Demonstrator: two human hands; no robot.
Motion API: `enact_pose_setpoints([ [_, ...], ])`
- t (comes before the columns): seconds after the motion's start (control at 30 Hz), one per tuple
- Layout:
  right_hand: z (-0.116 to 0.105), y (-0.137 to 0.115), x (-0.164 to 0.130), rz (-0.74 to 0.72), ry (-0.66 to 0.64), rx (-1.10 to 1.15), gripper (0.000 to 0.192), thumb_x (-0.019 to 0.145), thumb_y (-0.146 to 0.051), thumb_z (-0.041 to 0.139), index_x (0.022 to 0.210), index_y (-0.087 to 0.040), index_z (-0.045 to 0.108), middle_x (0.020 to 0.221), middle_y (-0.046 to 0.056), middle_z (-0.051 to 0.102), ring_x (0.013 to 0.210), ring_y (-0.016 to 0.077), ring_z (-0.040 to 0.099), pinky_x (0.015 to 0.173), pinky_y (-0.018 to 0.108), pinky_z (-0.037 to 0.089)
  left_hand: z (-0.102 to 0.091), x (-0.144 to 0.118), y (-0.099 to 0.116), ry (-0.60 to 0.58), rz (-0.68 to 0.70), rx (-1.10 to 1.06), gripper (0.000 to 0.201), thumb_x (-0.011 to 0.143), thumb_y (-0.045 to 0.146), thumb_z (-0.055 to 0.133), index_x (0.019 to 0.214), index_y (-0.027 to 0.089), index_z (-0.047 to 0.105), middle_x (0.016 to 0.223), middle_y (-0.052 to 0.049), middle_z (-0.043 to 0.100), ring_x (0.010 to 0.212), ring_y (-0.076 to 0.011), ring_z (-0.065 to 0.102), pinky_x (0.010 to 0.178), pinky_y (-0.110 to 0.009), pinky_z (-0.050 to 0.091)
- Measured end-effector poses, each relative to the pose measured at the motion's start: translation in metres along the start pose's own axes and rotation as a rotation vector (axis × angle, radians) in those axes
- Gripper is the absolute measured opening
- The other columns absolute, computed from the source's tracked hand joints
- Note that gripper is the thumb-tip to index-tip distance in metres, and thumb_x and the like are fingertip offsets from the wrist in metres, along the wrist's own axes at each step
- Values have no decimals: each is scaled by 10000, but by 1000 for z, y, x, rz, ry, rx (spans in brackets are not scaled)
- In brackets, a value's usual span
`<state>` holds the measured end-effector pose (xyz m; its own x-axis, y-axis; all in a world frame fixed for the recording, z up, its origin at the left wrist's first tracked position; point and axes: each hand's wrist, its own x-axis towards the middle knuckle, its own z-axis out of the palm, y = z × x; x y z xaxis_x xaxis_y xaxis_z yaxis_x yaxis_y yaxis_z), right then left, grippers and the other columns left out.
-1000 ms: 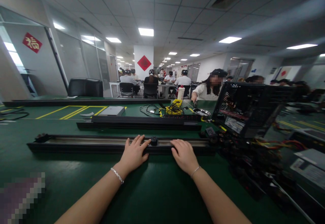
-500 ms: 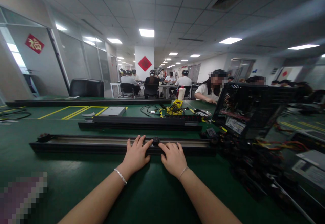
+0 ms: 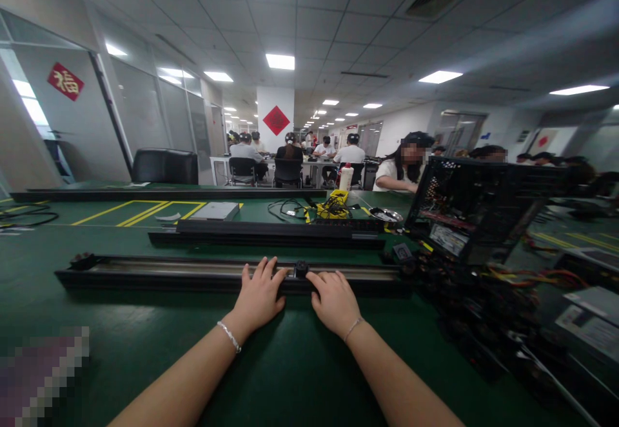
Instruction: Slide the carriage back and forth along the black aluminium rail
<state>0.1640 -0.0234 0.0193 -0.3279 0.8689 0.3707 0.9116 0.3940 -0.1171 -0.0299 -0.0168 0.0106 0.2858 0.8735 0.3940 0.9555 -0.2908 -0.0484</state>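
A long black rail (image 3: pixel 159 273) lies across the green table (image 3: pixel 300 362) in front of me. My left hand (image 3: pixel 260 293) rests flat on the rail's near edge with its fingers spread. My right hand (image 3: pixel 333 299) lies just to the right, fingers reaching onto the rail. Between the two hands a small black slider (image 3: pixel 302 268) sits on the rail, and my right fingertips are close to it. Neither hand holds anything.
A second black rail (image 3: pixel 271 233) lies farther back. An open computer case (image 3: pixel 476 208) with loose cables stands at the right. A yellow tool (image 3: pixel 333 206), a metal dish (image 3: pixel 385 215) and a white bottle (image 3: pixel 344 177) sit beyond. A person (image 3: pixel 403 168) sits across; others sit at a far table.
My right hand has slid left along the rail, closing up to the black slider. My left hand has stayed in place.
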Motion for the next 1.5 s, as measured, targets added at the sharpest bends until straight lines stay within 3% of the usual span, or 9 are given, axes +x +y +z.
enact_pose_setpoints([
  [1.03,-10,15,1,5,-44,-46,378,836,-198,397,1174,-259,556,1041,46,645,1016,173,530,955,312,283,-2,0,1,-8,-12,5,517,729,344,541,1238,287,473,1430,-96,362,1334,-313,250,1045,-592,147],
  [1.5,-15,32,0,53,-40,-69,305,837,-184,398,1059,-232,601,921,36,665,900,168,562,891,289,330,-2,0,1,-1,-8,14,379,757,365,511,1111,234,541,1426,-110,369,1334,-311,257,1044,-601,165],
])
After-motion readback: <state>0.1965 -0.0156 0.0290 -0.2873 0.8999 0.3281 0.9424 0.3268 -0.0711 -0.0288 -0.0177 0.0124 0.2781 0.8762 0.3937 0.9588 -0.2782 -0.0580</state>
